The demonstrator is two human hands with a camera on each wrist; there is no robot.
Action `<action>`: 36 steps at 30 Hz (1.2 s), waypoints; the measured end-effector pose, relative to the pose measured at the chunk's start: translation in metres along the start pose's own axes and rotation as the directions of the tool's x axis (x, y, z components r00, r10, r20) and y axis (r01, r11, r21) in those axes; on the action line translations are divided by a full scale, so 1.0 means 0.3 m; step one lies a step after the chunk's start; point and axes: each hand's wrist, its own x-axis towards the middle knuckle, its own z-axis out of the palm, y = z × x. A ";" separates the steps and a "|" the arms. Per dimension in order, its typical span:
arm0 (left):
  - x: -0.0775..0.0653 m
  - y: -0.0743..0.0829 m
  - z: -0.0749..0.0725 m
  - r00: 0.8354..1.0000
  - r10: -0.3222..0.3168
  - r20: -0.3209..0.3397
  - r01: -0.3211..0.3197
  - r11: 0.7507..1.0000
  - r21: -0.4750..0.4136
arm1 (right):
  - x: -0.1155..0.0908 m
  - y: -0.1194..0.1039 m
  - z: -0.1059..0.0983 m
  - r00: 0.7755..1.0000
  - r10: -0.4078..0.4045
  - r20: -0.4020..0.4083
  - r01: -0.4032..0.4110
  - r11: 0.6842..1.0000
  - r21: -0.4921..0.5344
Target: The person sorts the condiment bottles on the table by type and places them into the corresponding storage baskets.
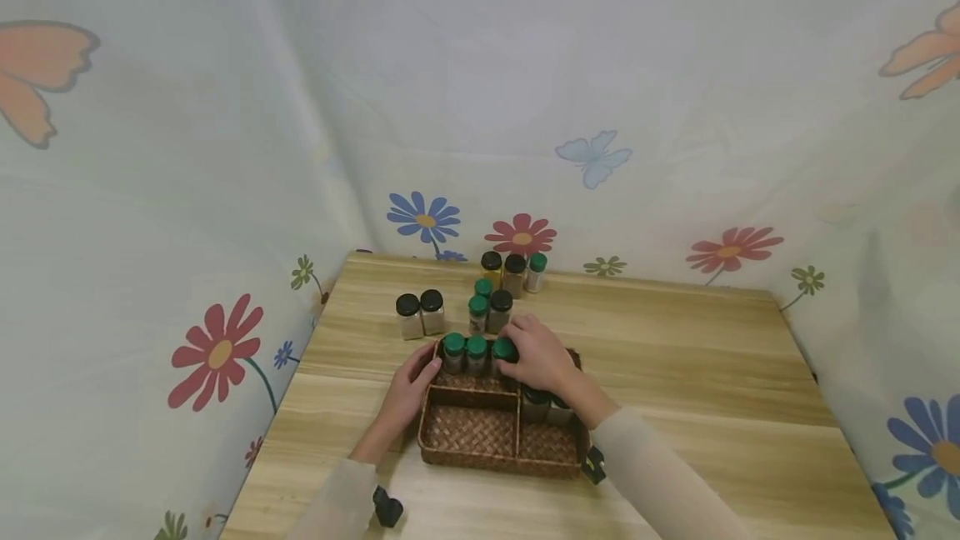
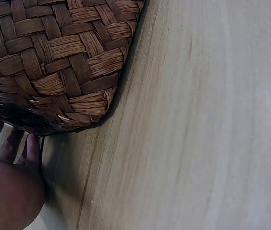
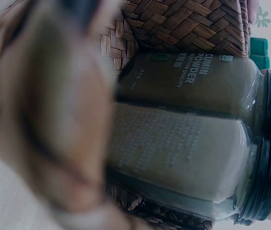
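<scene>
A brown woven basket with compartments sits on the table. At its back left corner my left hand holds the wall, thumb at the rim; the left wrist view shows its fingers against the basket's outer side. My right hand grips a green-capped spice jar in the back compartment, mostly hidden by the hand. Left of it, two more green-capped jars stand upright. In the front right compartment are a cumin powder jar and a second black-lidded jar.
Behind the basket stand two black-lidded jars at the left. Further right, a mixed group of black-lidded jars and green-capped shakers reaches towards the table's back edge. A flower-printed curtain encloses the table.
</scene>
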 end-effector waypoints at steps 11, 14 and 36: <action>-0.012 0.088 -0.021 0.998 -0.041 0.048 0.041 0.999 0.013 | 0.018 -0.008 -0.011 1.000 0.000 0.016 0.000 1.000 -0.004; -0.029 0.137 -0.026 0.998 -0.034 0.059 0.033 0.999 0.015 | 0.020 -0.009 -0.014 1.000 0.001 0.012 -0.001 1.000 0.001; -0.023 0.110 -0.009 0.999 -0.022 0.037 0.023 0.999 -0.027 | 0.013 0.003 -0.061 0.997 0.049 0.065 -0.062 0.972 0.227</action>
